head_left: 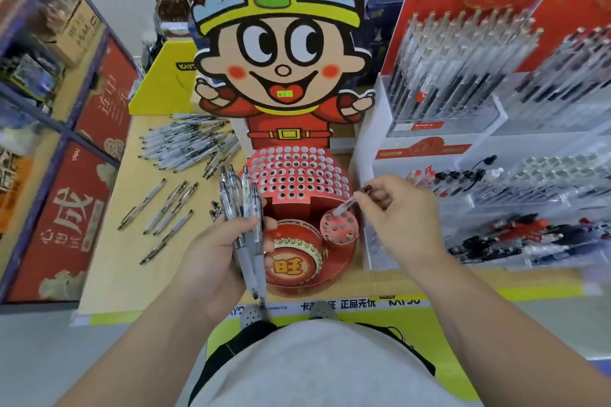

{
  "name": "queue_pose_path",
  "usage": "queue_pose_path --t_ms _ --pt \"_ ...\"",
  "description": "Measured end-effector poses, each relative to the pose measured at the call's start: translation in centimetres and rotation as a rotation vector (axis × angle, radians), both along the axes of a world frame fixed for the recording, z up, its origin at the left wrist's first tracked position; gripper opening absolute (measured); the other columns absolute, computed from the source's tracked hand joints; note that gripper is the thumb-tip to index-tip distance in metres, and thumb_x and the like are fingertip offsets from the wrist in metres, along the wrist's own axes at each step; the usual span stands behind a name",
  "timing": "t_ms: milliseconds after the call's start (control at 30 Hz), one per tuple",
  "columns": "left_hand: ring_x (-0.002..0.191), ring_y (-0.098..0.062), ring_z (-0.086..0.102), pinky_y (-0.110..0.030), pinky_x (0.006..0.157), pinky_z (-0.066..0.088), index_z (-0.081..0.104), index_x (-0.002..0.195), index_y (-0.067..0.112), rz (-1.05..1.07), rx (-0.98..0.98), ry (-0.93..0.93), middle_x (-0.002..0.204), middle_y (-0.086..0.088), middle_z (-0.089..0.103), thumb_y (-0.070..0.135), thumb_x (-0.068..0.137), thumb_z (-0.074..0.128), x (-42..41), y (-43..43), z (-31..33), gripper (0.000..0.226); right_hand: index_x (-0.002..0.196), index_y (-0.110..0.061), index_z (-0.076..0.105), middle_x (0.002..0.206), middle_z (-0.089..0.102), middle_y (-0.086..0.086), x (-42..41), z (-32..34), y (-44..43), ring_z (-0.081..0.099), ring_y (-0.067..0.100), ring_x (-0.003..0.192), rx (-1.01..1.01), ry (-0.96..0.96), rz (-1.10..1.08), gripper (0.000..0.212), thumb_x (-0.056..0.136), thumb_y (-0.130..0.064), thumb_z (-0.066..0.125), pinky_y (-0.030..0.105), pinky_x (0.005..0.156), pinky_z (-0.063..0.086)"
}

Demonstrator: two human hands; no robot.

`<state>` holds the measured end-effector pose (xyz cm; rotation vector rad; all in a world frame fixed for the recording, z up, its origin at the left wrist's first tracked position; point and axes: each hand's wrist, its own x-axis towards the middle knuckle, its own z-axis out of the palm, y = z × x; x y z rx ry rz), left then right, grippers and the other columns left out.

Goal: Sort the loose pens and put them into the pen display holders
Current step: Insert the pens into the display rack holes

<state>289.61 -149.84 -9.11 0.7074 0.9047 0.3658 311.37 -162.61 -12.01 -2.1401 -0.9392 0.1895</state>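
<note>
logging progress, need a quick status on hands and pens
Left hand grips a pen bundle. Right hand pinches one pen, tip at the small round holder. Loose pens lie on the table; nothing blocks the holder.

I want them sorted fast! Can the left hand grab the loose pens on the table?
Probably not yet: the left hand grips a bundle of pens, though nothing blocks the loose pens.

I can read a gold 旺 on the red drum (295,266) at the front of the cartoon pen holder (297,175). The white strip (330,305) along the table (115,274) edge carries "ANIMATION" and 正品无忧. The yellow box (165,76) behind shows "KAY", cut off, and a large 成 stands on the red box (66,218) to my left.
</note>
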Motion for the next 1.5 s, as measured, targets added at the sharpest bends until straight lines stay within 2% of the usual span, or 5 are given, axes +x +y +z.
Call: queue_pose_path --t_ms 700,933,1100,1267,1500 --pt "0.062 -0.021 0.060 -0.034 0.054 0.053 0.051 0.137 -0.005 0.004 0.003 0.033 0.093 -0.015 0.070 0.012 0.088 0.065 0.8 0.3 0.7 0.053 0.086 -0.017 0.067 0.077 0.072 -0.005 -0.7 -2.2 2.6 0.068 0.015 0.072 -0.180 -0.022 0.114 0.016 0.086 -0.030 0.077 0.036 0.067 0.058" --pt "0.062 -0.019 0.063 -0.033 0.052 0.053 0.064 0.112 0.005 -0.035 0.038 0.066 0.094 -0.017 0.073 0.016 0.076 0.074 1.0 -0.3 1.4 0.038 0.088 -0.017 0.066 0.078 0.071 -0.004 -0.8 -2.0 2.8 0.067 0.014 0.069 -0.201 -0.024 0.112 0.019 0.086 -0.032 0.077 0.036 0.067 0.058" --pt "0.061 -0.019 0.064 -0.030 0.053 0.054 0.064 0.117 0.005 -0.104 0.120 0.117 0.088 -0.014 0.073 0.019 0.066 0.084 1.4 -0.7 2.1 0.056 0.108 -0.024 0.071 0.077 0.072 -0.013 -0.8 -0.9 1.6 0.067 0.003 0.069 -0.142 0.095 0.060 0.034 0.082 -0.045 0.078 0.028 0.069 0.058" --pt "0.063 -0.022 0.066 -0.029 0.055 0.054 0.069 0.110 0.014 -0.218 0.203 0.182 0.088 -0.015 0.072 0.016 0.058 0.097 2.2 -1.5 2.7 0.059 0.090 -0.035 0.073 0.076 0.071 -0.015 -2.4 2.4 -0.2 0.070 0.005 0.068 0.112 0.479 0.148 0.032 0.076 -0.063 0.067 0.022 0.062 0.058" --pt "0.064 -0.018 0.062 -0.030 0.061 0.054 0.074 0.096 0.020 -0.386 0.333 0.179 0.079 -0.008 0.069 0.008 0.071 0.089 3.8 -3.1 2.4 0.032 0.085 -0.019 0.075 0.070 0.073 0.006 -2.7 4.1 -1.6 0.073 0.023 0.066 0.187 0.809 0.169 0.006 0.084 -0.020 0.081 0.025 0.058 0.055"
